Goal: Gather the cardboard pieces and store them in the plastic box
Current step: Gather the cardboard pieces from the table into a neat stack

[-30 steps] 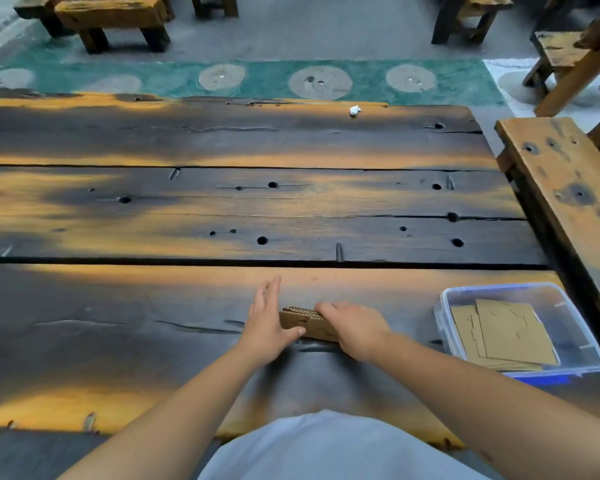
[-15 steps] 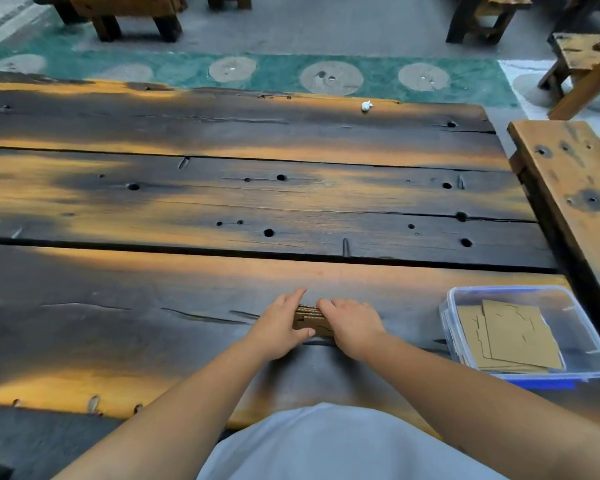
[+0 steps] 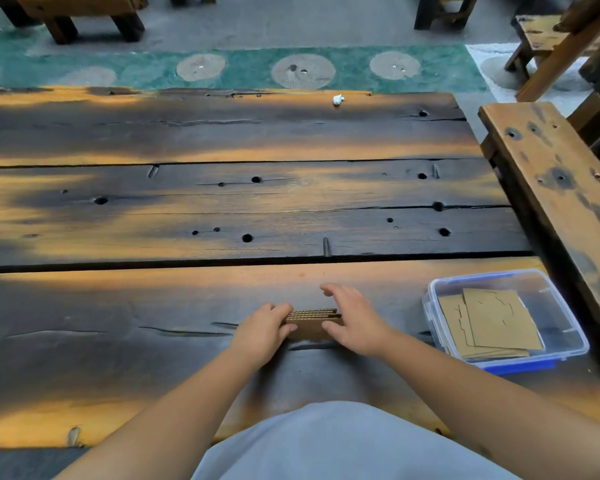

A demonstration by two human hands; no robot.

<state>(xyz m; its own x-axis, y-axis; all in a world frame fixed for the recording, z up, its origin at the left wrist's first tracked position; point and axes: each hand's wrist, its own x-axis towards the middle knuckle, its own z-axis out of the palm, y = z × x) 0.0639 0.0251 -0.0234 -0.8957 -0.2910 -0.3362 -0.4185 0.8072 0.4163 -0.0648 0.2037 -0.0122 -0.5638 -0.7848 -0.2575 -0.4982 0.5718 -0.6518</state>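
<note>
A small stack of brown cardboard pieces (image 3: 310,322) stands on edge on the dark wooden table (image 3: 222,202), near its front edge. My left hand (image 3: 262,332) grips the stack's left end. My right hand (image 3: 352,320) sits at the stack's right end with fingers spread, thumb against the front face. To the right stands a clear plastic box (image 3: 433,299) with a blue rim, holding flat cardboard pieces (image 3: 492,323).
A wooden bench (image 3: 555,174) runs along the table's right side, close behind the box. A small white scrap (image 3: 338,99) lies near the table's far edge. More benches stand on the floor beyond.
My right hand has lifted its fingers off the top of the stack and spread them. The left hand has closed round the stack's left end. The view has shifted slightly.
</note>
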